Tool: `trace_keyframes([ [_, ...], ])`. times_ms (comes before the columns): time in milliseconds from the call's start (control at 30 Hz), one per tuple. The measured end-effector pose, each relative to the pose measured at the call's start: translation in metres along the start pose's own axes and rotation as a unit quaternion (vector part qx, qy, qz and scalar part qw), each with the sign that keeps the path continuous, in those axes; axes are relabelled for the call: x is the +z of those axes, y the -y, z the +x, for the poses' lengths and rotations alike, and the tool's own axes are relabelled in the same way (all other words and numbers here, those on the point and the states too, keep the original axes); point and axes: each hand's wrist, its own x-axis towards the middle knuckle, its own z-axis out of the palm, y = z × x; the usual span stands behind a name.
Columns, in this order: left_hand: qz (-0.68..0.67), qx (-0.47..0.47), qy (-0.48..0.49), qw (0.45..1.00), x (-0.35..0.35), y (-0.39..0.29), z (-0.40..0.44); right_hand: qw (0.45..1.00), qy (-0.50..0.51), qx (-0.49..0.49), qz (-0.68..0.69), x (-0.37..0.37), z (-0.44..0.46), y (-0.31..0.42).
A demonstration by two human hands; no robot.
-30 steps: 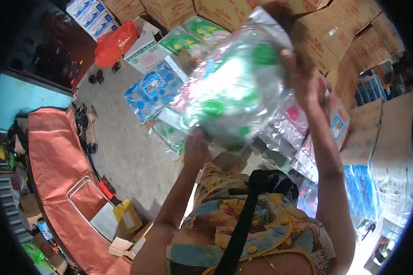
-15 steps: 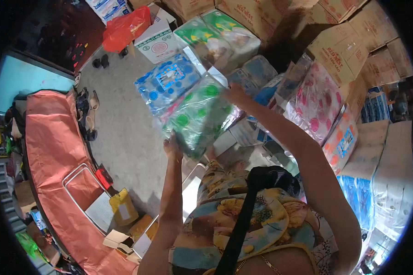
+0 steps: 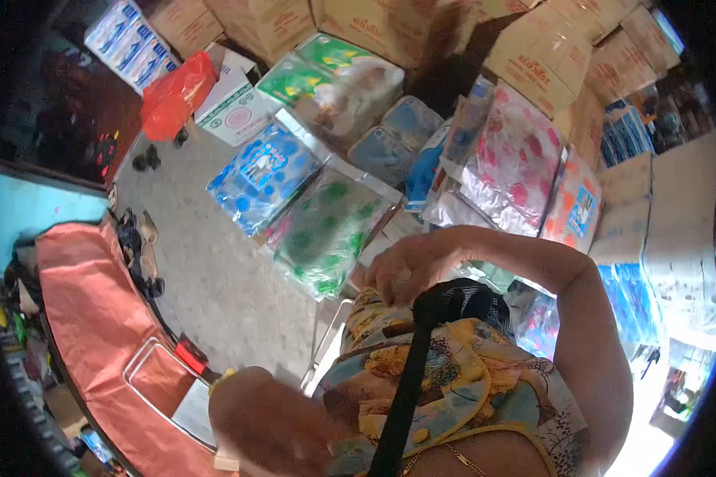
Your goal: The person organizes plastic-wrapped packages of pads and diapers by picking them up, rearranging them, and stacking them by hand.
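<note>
The green pack [image 3: 330, 226] has been released beside the blue pack [image 3: 262, 168], its placing seemingly done; the right hand [image 3: 414, 264] is blurred, left hand hidden; fingers cannot be judged.

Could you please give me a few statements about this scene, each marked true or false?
1. The blue-dotted pack lies beside the green-dotted pack. True.
2. The right hand is touching the red plastic bag. False: it is well away from the bag, nearer the green-dotted pack.
3. Brown cartons stand along the top of the view. True.
4. The long cover at the left is blue. False: it is salmon-orange.
5. The pink-dotted pack lies to the right of the green-dotted one in the picture. True.
</note>
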Motion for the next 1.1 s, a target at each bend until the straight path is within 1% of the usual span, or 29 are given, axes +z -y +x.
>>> trace_keyframes([
  [33,0.043,0.234,-0.159,0.958,0.036,0.003,0.005,0.998,0.022,-0.063,-0.021,0.005,0.0,-0.003],
  [67,0.041,0.236,-0.149,0.959,0.022,-0.007,0.018,0.99,0.045,-0.126,-0.044,0.01,-0.002,-0.005],
  [100,0.138,0.212,-0.192,0.948,-0.004,-0.028,0.039,0.99,0.036,-0.126,-0.048,0.016,-0.005,-0.003],
  [133,0.235,0.186,-0.234,0.925,-0.022,-0.043,0.052,0.989,0.056,-0.13,-0.032,0.021,-0.008,-0.002],
  [167,0.237,0.188,-0.227,0.926,-0.027,-0.046,0.056,0.988,0.077,-0.134,-0.017,0.024,-0.011,0.0],
  [233,0.221,0.208,-0.17,0.937,-0.034,-0.051,0.063,0.987,0.083,-0.131,-0.032,0.03,-0.019,0.005],
  [267,0.222,0.209,-0.163,0.938,-0.038,-0.059,0.068,0.987,0.094,-0.127,-0.042,0.033,-0.022,0.007],
  [333,0.187,0.238,-0.197,0.932,-0.044,-0.074,0.078,0.988,0.084,-0.121,-0.04,0.036,-0.029,0.01],
  [367,0.187,0.24,-0.192,0.933,-0.042,-0.073,0.081,0.989,0.082,-0.115,-0.036,0.038,-0.032,0.011],
  [500,0.206,0.265,-0.143,0.931,-0.023,-0.067,0.085,0.988,0.071,-0.125,-0.061,0.043,-0.041,0.01],
  [567,0.212,0.271,-0.128,0.93,-0.026,-0.071,0.09,0.986,0.083,-0.128,-0.06,0.044,-0.045,0.012],
  [633,0.28,0.289,-0.064,0.913,-0.037,-0.077,0.094,0.986,0.076,-0.135,-0.065,0.046,-0.05,0.011],
  [667,0.281,0.29,-0.062,0.913,-0.034,-0.075,0.095,0.985,0.072,-0.142,-0.067,0.046,-0.051,0.011],
  [733,0.224,0.279,-0.042,0.933,-0.028,-0.07,0.097,0.982,0.074,-0.148,-0.089,0.046,-0.056,0.015],
  [800,0.227,0.279,-0.02,0.933,-0.03,-0.068,0.099,0.979,0.074,-0.153,-0.11,0.045,-0.059,0.017],
  [867,0.229,0.281,0.001,0.932,-0.031,-0.067,0.102,0.978,0.135,-0.099,-0.125,0.044,-0.06,0.018],
  [1033,0.134,0.159,0.092,0.974,-0.031,-0.065,0.11,0.98,0.125,-0.114,-0.109,0.05,-0.064,0.011],
  [1100,0.127,0.165,0.094,0.974,-0.031,-0.062,0.114,0.979,0.129,-0.116,-0.108,0.051,-0.067,0.011],
])
